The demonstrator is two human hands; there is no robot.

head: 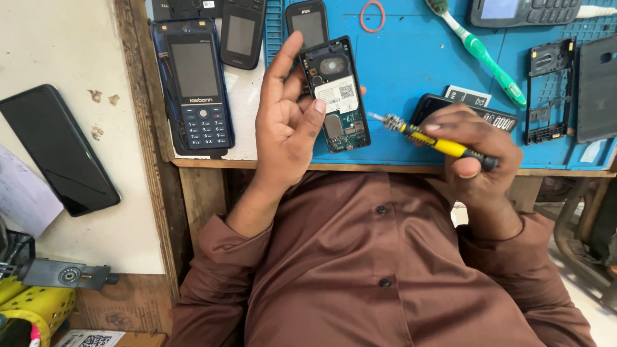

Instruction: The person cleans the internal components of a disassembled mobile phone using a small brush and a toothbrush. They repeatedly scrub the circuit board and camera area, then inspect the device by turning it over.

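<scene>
Holding an opened phone (pixel 335 95) with its back cover off, my left hand (pixel 287 122) is clenched on it: thumb on the near edge, fingers wrapped behind, the exposed circuit board and white label facing up at me. The phone sits tilted above the blue work mat (pixel 411 58), not resting on it.

My right hand (pixel 479 151) is closed around a yellow-and-black screwdriver (pixel 437 142). The handle runs back through the fist; the metal tip points toward the left-hand grip and stands just beside the phone's right edge. I cannot tell whether the tip touches the phone.

Positions relative to the left-hand grip:
- Outboard, past the wrist side: a dark blue keypad phone (pixel 196 87) lying face up on the bench.
- Beyond the fingertips: two more small phones, one (pixel 241 32) on the white surface and one (pixel 307 22) at the mat edge.
- Further outboard: a black smartphone (pixel 58 149), well apart.

Positions relative to the right-hand grip:
- Under the knuckles: a black battery (pixel 472 109), partly hidden.
- Beyond the knuckles: a green toothbrush (pixel 479 51) and a red rubber band (pixel 372 16).
- Outboard: a black phone frame (pixel 549 90).
</scene>
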